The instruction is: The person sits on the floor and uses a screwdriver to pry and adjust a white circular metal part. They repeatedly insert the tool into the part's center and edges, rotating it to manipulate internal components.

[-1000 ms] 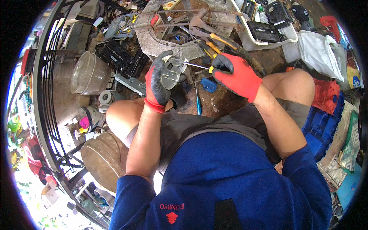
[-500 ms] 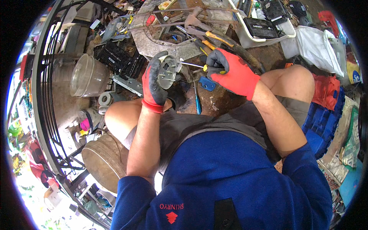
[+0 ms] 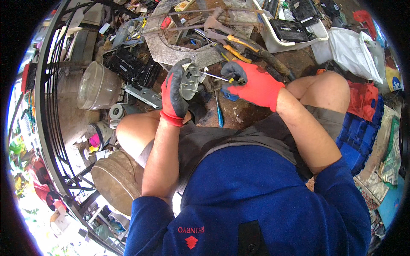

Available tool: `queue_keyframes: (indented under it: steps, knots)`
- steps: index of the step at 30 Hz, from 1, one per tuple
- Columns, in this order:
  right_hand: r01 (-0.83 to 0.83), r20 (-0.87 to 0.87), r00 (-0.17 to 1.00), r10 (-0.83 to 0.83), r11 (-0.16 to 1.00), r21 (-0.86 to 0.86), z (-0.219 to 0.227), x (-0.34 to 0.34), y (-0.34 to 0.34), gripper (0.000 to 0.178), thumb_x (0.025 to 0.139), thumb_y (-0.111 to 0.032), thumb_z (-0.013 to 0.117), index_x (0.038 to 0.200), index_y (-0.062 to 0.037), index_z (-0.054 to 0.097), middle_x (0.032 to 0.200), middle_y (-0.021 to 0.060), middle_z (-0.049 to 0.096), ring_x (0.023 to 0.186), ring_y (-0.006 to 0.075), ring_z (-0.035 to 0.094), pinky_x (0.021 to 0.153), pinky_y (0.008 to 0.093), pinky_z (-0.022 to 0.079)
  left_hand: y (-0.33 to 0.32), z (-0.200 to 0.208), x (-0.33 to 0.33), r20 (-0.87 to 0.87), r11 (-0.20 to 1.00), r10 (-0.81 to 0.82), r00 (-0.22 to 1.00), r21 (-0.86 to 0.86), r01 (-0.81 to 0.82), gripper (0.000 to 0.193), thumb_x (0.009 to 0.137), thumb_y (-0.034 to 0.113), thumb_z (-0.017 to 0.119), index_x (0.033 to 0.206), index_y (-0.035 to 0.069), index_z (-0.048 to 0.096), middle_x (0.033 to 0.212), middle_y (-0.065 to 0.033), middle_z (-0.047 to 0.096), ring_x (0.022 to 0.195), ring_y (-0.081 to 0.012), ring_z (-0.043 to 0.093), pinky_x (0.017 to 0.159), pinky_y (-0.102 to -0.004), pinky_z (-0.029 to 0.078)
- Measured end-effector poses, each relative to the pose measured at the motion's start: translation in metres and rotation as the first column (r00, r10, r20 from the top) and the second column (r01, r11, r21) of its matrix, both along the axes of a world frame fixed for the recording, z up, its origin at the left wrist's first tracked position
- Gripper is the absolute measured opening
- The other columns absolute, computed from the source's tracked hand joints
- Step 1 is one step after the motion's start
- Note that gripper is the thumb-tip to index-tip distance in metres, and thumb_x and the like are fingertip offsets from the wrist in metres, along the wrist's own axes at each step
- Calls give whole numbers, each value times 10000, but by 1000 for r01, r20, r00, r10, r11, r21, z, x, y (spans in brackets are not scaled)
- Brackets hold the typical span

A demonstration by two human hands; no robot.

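Nearby, white bin (image 3: 274,45) holds black cases (image 3: 290,31); left fingers (image 3: 174,73) grip grey part (image 3: 189,84).

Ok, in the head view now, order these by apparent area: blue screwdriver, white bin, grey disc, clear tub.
1. White bin, cut off by the top edge
2. Clear tub
3. Grey disc, partly covered by the left hand
4. Blue screwdriver

Gloves: left glove (image 3: 175,91) and right glove (image 3: 258,87) red-backed, dark grey coating over the fingers (image 3: 174,77). Shirt (image 3: 265,179): blue, sleeves (image 3: 344,181) short. Near end carries a black placket (image 3: 249,234) with dark button (image 3: 251,247); left of it, red lettering (image 3: 191,229) and an angular red emblem (image 3: 191,242). Shorts (image 3: 200,143): grey.
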State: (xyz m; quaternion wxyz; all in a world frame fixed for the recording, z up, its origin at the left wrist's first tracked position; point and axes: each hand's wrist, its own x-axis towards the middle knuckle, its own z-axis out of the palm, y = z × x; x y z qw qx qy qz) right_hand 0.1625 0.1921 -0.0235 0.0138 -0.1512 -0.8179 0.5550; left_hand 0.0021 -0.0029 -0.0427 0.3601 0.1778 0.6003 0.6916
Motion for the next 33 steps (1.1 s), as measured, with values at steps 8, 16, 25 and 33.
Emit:
queue_keyframes:
  steps: [8,16,25,33]
  knots:
    - [-137,197,975,105,978,159,11,2,1,268,875,-166,672,1118,-51,675,985,182,701,969,365,671,850,435,519,0,-4,2,-263,995,-45,964,-96,20,497,1074,364,403,1361,-9,560,1230,-126,666,1114,-204,644,972,-347,503]
    - [-39,223,973,55,996,-75,-14,-3,2,246,856,-262,676,1008,-74,721,948,165,724,912,324,694,821,409,530,4,4,8,-182,998,-42,982,-45,34,383,1046,221,532,1336,-20,600,1267,-88,651,1161,-166,588,1035,-326,440]
    - [45,244,969,-44,999,-1,-17,-4,-2,147,840,-158,718,912,-30,702,824,129,706,757,227,666,726,364,518,6,3,11,-239,993,-102,966,-82,85,371,1046,210,537,1330,-18,607,1258,-75,652,1150,-144,573,1029,-310,429]
    - [41,236,970,-58,996,77,-9,-9,-12,270,866,-260,687,981,-15,691,879,190,707,818,352,681,756,418,522,8,1,12,-311,982,-121,943,-177,68,470,1071,330,429,1347,-15,589,1252,-130,666,1153,-202,619,1029,-359,456]
